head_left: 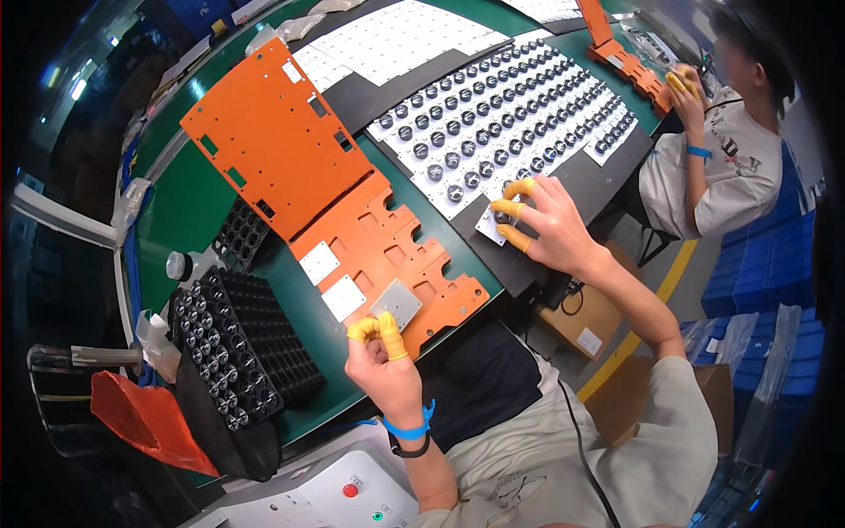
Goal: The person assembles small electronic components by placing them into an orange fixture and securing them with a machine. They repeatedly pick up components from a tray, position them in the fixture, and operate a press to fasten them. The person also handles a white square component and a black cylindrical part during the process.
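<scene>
Yellow finger cots cover several fingertips of both my hands. My left hand [384, 359] is closed, pinching the corner of a light grey square plate [398, 304] tilted over the near part of an orange fixture base [453, 295]. Beside it, two white square plates [343, 298] lie on that base. On the right, my right hand [554, 224] has its fingers around a round black part on a small white square board [488, 227], at the near edge of the black mat. The fingers partly hide that round part. Rows of white boards with round black parts [482, 136] cover the mat beyond.
The fixture's orange lid [273, 141] stands open at the far side. Black trays of round clear-topped parts [227, 352] sit at left, near a small bottle [180, 266]. A machine with a red button [350, 491] is below. A co-worker [722, 158] sits at right.
</scene>
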{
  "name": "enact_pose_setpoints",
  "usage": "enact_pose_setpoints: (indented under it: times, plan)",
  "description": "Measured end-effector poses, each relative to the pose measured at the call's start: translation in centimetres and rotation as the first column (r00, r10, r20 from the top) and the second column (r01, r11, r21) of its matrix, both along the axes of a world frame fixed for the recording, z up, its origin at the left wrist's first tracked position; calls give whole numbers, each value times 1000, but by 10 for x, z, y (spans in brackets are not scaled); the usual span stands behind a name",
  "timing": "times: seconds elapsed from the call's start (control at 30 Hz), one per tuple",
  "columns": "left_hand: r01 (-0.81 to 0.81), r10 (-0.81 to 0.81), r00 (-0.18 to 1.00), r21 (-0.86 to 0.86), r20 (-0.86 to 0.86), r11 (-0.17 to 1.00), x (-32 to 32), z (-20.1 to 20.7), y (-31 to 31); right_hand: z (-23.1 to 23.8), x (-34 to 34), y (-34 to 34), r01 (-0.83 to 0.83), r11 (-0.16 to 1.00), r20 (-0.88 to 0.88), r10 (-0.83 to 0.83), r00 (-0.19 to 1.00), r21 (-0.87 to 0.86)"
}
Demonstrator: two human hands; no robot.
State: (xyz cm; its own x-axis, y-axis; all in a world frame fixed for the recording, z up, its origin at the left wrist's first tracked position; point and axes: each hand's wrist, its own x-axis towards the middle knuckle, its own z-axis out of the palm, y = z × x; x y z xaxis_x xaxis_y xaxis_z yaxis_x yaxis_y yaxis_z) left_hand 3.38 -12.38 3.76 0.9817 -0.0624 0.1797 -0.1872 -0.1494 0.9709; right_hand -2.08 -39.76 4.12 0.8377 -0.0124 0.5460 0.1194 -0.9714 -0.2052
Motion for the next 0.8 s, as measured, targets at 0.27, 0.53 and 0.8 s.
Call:
enact_pose_setpoints:
  times: [0.27, 0.53, 0.8]
  plan:
    - [61, -60, 996, 9, -73, 998, 3, 3, 2, -6, 18, -5, 52, 997, 8, -51, 999, -57]
    - [79, -77, 992, 13, -103, 997, 3, 3, 3, -7, 20, -5, 89, 994, -10, -90, 996, -57]
    - [82, -89, 990, -66, -108, 994, 1, 3, 2, 1, 21, -5, 68, 993, 19, -66, 998, -101]
